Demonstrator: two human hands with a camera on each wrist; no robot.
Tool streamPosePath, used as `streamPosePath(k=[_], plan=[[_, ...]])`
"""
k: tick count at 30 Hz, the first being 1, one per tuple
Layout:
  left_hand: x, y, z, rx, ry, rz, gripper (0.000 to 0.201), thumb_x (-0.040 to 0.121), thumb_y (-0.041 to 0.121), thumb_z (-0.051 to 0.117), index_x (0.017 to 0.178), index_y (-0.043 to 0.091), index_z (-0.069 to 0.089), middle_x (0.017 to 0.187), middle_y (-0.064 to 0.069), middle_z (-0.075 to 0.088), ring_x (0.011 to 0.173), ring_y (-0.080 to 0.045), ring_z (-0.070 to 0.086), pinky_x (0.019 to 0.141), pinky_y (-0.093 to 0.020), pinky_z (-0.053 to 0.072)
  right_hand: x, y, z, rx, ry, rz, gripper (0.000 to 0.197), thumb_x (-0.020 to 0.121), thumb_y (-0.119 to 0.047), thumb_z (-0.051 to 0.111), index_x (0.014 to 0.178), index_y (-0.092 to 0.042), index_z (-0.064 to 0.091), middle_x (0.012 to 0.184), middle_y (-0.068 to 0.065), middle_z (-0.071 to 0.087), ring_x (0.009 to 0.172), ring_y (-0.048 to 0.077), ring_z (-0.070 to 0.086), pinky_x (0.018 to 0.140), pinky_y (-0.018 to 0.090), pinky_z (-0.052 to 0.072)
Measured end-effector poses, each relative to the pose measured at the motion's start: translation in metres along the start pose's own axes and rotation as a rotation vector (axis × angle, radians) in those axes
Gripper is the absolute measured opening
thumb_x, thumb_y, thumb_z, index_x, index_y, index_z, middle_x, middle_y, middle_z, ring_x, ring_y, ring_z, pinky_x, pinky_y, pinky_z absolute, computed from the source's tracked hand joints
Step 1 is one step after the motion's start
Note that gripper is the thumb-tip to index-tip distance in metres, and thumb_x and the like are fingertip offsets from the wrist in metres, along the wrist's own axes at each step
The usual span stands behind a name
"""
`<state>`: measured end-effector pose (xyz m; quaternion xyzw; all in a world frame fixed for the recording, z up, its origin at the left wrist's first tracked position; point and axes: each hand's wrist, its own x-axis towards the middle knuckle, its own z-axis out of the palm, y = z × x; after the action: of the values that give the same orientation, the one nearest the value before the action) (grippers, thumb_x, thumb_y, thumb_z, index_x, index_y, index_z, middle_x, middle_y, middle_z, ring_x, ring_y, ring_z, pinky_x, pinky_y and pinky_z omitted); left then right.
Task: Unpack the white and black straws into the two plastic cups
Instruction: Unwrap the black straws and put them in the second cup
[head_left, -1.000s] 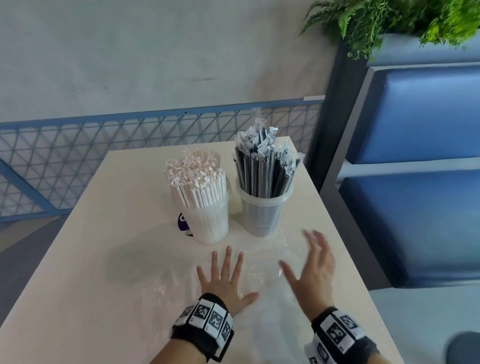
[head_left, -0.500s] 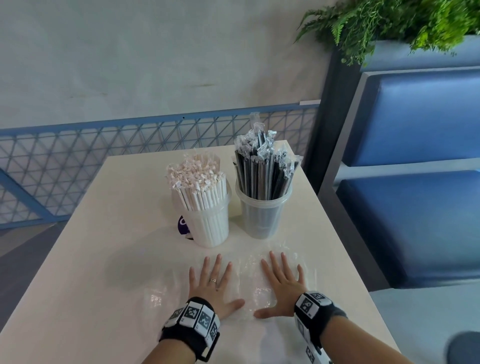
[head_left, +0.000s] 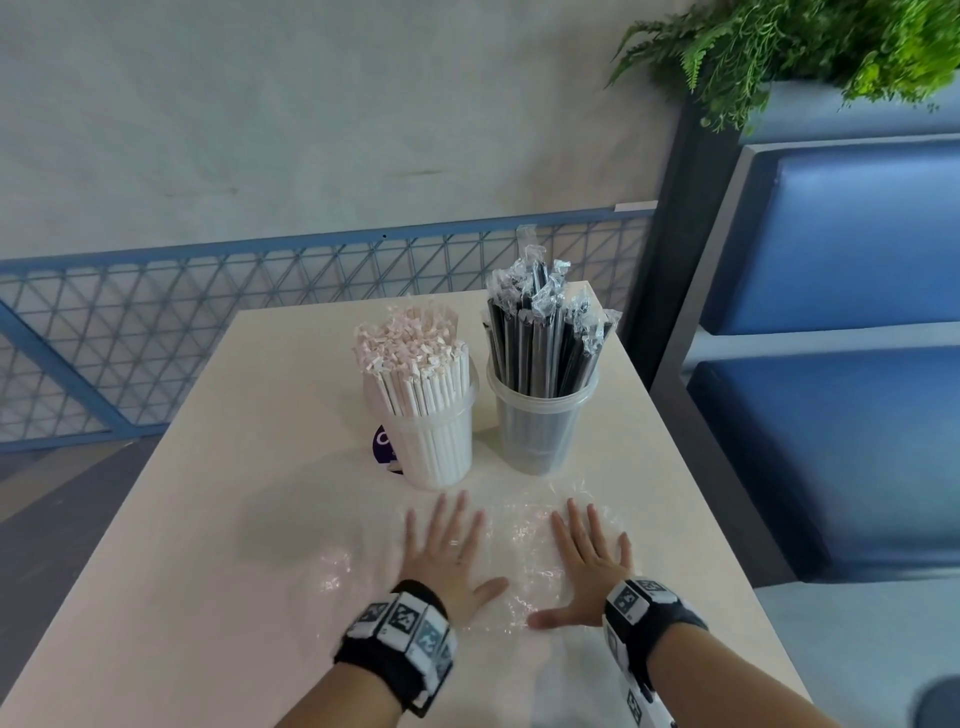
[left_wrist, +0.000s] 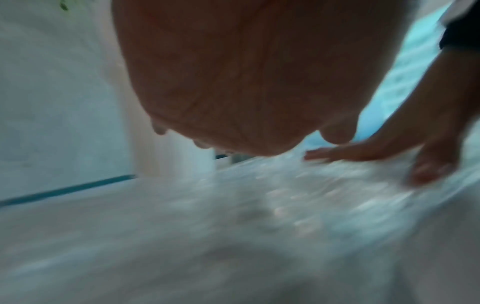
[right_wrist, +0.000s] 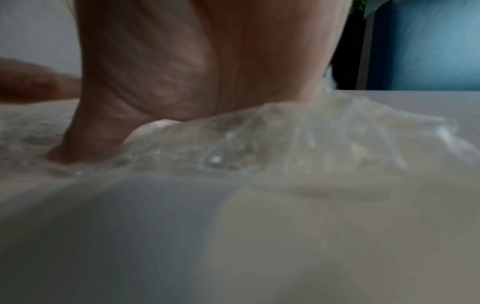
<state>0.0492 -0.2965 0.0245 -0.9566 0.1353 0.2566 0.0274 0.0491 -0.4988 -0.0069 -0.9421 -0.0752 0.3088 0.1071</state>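
Beyond our fingertips, the white straws (head_left: 415, 364) and black straws (head_left: 545, 343) fill the two plastic cups (head_left: 540, 436); our right hand (head_left: 587, 566) has dropped flat beside our left hand (head_left: 447, 561), both unclenched, pressing the empty plastic wrap (head_left: 524, 551), so unpacking looks finished.

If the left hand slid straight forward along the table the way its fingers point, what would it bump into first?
Most likely the cup of white straws. The left hand lies flat on the clear plastic wrap, fingers aimed at that cup's base, with only a short strip of table between. The exact gap is hard to judge.
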Motion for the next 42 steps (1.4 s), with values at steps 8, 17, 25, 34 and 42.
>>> streamPosePath(k=[8, 17, 25, 34, 42], plan=[[0.021, 0.007, 0.031, -0.078, -0.181, 0.051, 0.078, 0.081, 0.075, 0.024, 0.132, 0.049, -0.029, 0.139, 0.010, -0.047, 0.133, -0.026, -0.039, 0.106, -0.064, -0.013, -0.002, 0.001, -0.002, 0.008, -0.007, -0.012, 0.146, 0.025, -0.095, 0.026, 0.140, -0.022, -0.029, 0.137, -0.005, -0.046, 0.128, 0.016, -0.040, 0.110, 0.057, -0.013], [0.010, -0.030, 0.031, -0.094, -0.134, -0.040, 0.088, 0.063, 0.086, -0.001, 0.135, 0.043, -0.029, 0.137, 0.002, -0.048, 0.137, -0.020, -0.034, 0.111, -0.054, -0.011, -0.019, 0.033, -0.008, -0.045, -0.062, 0.041, 0.131, 0.040, -0.093, 0.038, 0.127, -0.032, -0.039, 0.134, -0.012, -0.048, 0.126, 0.010, -0.038, 0.107, 0.064, -0.008], [0.003, -0.031, 0.021, -0.036, 0.001, -0.053, 0.104, 0.046, 0.078, -0.025, 0.140, 0.033, -0.022, 0.149, -0.007, -0.028, 0.143, -0.017, -0.016, 0.112, -0.050, -0.012, -0.020, 0.031, -0.010, -0.018, -0.043, 0.036, 0.134, 0.033, -0.098, 0.030, 0.124, -0.030, -0.041, 0.145, -0.004, -0.043, 0.131, 0.014, -0.036, 0.108, 0.063, -0.009], [-0.013, 0.008, -0.133, -0.772, 0.687, 0.359, 0.087, 0.082, 0.021, 0.066, 0.146, 0.011, 0.008, 0.154, 0.000, 0.015, 0.135, -0.005, 0.017, 0.116, -0.027, 0.019, -0.057, -0.020, -0.096, 0.314, 0.586, -0.079, 0.126, 0.058, -0.074, 0.060, 0.144, -0.028, -0.020, 0.157, -0.005, -0.013, 0.142, 0.014, 0.022, 0.114, 0.056, 0.009], [0.056, 0.021, -0.189, -0.994, 0.487, 0.150, 0.130, 0.056, 0.033, 0.087, 0.144, 0.003, -0.003, 0.147, -0.012, 0.036, 0.133, -0.024, 0.039, 0.110, -0.032, 0.032, -0.013, -0.007, -0.190, 0.683, 0.758, -0.123, 0.147, 0.031, -0.084, 0.061, 0.147, -0.023, -0.007, 0.157, 0.003, 0.014, 0.144, 0.015, 0.017, 0.116, 0.041, 0.025]])
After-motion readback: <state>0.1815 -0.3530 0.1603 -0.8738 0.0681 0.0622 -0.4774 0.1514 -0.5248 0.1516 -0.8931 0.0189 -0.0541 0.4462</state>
